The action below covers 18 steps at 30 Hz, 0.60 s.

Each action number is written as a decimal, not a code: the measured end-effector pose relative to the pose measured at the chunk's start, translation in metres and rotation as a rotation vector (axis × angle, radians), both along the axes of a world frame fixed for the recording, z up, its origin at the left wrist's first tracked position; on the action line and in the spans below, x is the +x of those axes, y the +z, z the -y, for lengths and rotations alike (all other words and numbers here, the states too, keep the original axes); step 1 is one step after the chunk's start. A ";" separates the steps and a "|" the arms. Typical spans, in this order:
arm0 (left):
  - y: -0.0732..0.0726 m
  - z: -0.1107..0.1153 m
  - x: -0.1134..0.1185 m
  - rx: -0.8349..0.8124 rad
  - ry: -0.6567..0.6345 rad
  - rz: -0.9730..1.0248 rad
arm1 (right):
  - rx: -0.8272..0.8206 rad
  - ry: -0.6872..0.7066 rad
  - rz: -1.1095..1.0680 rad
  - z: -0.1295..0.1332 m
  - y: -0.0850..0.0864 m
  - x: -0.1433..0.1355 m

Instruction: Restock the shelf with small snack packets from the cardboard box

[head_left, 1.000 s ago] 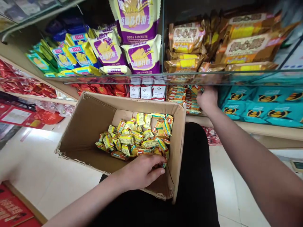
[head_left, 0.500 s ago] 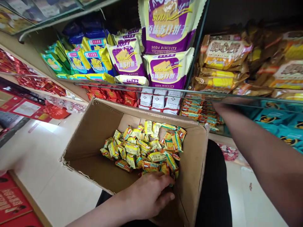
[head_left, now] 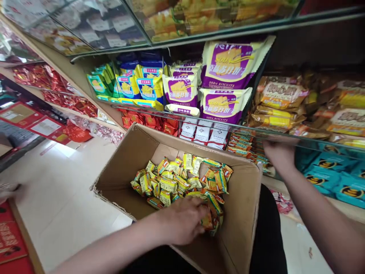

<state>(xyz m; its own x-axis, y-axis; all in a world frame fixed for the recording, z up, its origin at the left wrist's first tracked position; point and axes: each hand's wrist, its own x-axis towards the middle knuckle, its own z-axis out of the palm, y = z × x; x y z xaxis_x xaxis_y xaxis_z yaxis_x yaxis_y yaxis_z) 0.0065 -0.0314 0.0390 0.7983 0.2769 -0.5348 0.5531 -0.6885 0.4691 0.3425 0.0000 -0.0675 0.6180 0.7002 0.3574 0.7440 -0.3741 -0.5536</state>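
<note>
A cardboard box point(head_left: 114, 180), tilted over my black-clad leg, holds a pile of small yellow and orange snack packets point(head_left: 168, 184). My left hand point(head_left: 182, 220) reaches into it, its fingers curled over packets at the pile's near right side. Thumb and fingers look closed round an orange packet, though blur softens the detail. My right hand point(head_left: 281, 154) is at the lower shelf, partly behind the glass shelf edge point(head_left: 285, 134). Close by its fingers are stacked packets point(head_left: 239, 144) of the same orange and green look. The right fingertips are hidden and smeared.
Above sit purple soda biscuit bags point(head_left: 225, 104), blue and yellow bags point(head_left: 151, 87) and brown packs point(head_left: 281, 95). White packets point(head_left: 202, 133) and red packets point(head_left: 148, 120) line the lower shelf, with teal bags point(head_left: 325, 167) at right. Another person's blurred hand point(head_left: 10, 190) is at far left.
The view has tilted up, so shelves and box sit lower and farther right. My left hand has moved farther onto the packets, its fingers curling in. My right hand remains at the lower shelf.
</note>
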 end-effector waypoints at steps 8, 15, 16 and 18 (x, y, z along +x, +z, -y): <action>-0.056 -0.094 0.023 0.343 0.246 -0.195 | 0.132 -0.046 -0.371 0.146 -0.038 -0.099; -0.046 -0.106 0.011 0.286 0.366 0.044 | 0.138 -0.126 -0.700 0.167 -0.044 -0.118; -0.037 -0.102 0.006 0.273 0.389 0.107 | 0.178 -0.156 -0.720 0.166 -0.030 -0.122; -0.014 -0.088 -0.004 0.242 0.433 0.237 | 0.298 -0.189 -0.711 0.163 0.006 -0.138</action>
